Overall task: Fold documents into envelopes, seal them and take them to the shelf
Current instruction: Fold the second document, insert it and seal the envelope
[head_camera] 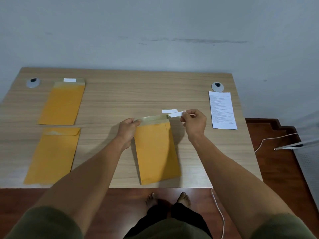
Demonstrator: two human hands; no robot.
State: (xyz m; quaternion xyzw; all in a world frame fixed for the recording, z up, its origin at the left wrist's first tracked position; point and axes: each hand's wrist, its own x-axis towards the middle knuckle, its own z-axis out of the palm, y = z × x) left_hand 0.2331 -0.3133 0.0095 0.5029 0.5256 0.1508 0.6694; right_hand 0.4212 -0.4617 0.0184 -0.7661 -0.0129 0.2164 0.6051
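Envelopes fill the left of the tabletop (112, 94): the far envelope (63, 103) lies with its flap open and a white strip on the adhesive, so it looks unsealed, while the near envelope (51, 156) has its flap folded down and seems finished, though whether it is truly stuck I cannot tell. At the centre lies the middle envelope (156, 152), flap open. The left hand (128, 129) pinches the flap's left end, holding it steady. The right hand (194, 122) pinches the white release strip (177, 114), peeled nearly clear of the flap's right end. A loose strip (170, 110) rests just behind it. Farthest right, one printed sheet (222, 110) lies unfolded, its text too small to read; no brand or label shows anywhere. By my judgement, sealing this envelope is under way, one document remains to fold, and no shelf is in view, so delivery is still to come.
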